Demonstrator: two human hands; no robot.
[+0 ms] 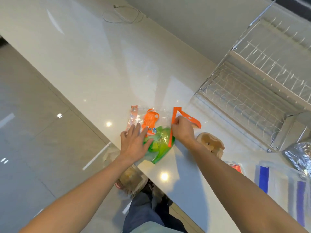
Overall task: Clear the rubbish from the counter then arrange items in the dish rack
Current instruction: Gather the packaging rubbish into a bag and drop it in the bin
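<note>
A heap of plastic rubbish lies at the near edge of the white counter [101,68]: a clear wrapper with an orange label [149,119], a crumpled green plastic bag [161,143] and an orange-edged packet [186,117]. My left hand [134,142] lies flat with straight fingers on the orange-label wrapper and the green bag. My right hand [182,130] has its fingers curled and pinches the orange-edged packet at its corner. The wire dish rack [252,91] stands empty at the right.
A crumpled brown paper bag [210,143] sits just right of my right wrist. Further right lie a small red wrapper [236,167], a blue-striped cloth [282,184] and a foil bag [301,155]. A white cable [122,14] coils at the counter's far end. Below the counter edge sits a bag [133,180].
</note>
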